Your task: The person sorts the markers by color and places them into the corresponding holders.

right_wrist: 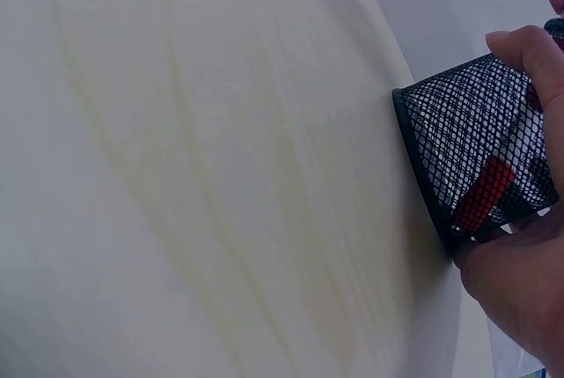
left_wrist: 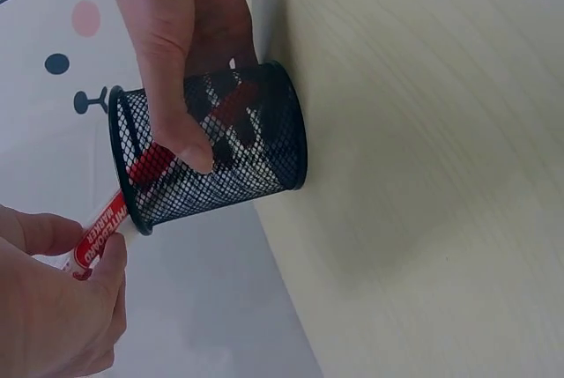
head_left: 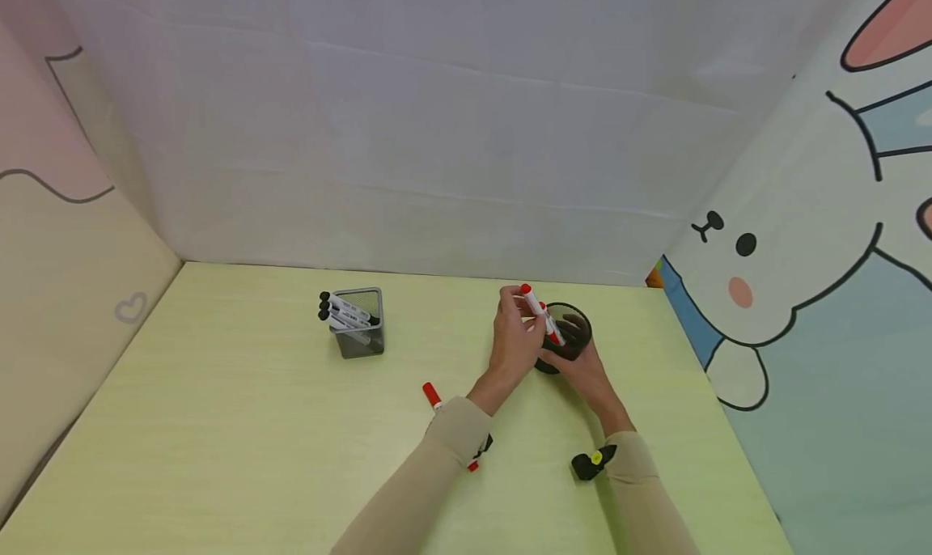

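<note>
My left hand [head_left: 518, 336] pinches a red and white whiteboard marker [head_left: 534, 300] between thumb and fingers, over the mouth of a round black mesh pen holder [head_left: 578, 343]. In the left wrist view the marker's lower part [left_wrist: 104, 230] slants in past the rim. My right hand [head_left: 578, 369] grips the holder round its side, thumb on one face and fingers on the other. A second red and white marker [head_left: 557, 332] leans inside the holder. Red shows through the mesh in the right wrist view, where a red marker end [right_wrist: 485, 193] lies near the base.
A square grey mesh holder [head_left: 371, 341] stands left of the hands, with several black-capped white markers [head_left: 349, 312] leaning in it. On the table [head_left: 255, 425], a red marker cap [head_left: 431, 393] and another red end [head_left: 473, 465] show around my left sleeve. A white wall sheet borders the back.
</note>
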The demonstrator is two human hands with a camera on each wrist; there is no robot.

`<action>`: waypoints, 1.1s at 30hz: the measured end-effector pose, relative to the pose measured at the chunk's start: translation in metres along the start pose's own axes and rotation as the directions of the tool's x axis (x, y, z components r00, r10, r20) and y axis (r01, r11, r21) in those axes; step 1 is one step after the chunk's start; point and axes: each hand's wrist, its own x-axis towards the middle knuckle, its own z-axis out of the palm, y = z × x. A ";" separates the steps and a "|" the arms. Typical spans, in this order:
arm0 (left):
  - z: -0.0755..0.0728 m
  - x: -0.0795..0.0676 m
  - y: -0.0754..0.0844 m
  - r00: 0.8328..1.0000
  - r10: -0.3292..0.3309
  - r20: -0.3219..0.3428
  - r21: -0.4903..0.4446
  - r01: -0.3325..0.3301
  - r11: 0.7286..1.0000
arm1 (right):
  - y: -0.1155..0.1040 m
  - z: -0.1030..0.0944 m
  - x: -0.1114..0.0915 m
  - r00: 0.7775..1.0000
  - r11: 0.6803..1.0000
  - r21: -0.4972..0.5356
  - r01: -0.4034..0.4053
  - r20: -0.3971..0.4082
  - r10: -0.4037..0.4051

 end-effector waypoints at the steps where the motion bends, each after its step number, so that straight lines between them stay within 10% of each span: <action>1: 0.000 0.000 -0.001 1.000 0.000 0.001 0.006 0.000 1.000 | 0.002 0.000 0.001 1.000 1.000 0.001 0.011 -0.004 -0.011; 19: 0.002 -0.003 -0.009 0.999 0.001 0.042 0.227 -0.010 0.974 | 0.009 0.003 0.004 0.993 0.991 0.058 0.120 -0.006 -0.120; 33: -0.002 -0.004 -0.011 0.997 -0.025 0.069 0.215 0.010 0.977 | -0.019 -0.001 -0.008 0.999 1.000 -0.024 -0.020 0.026 0.021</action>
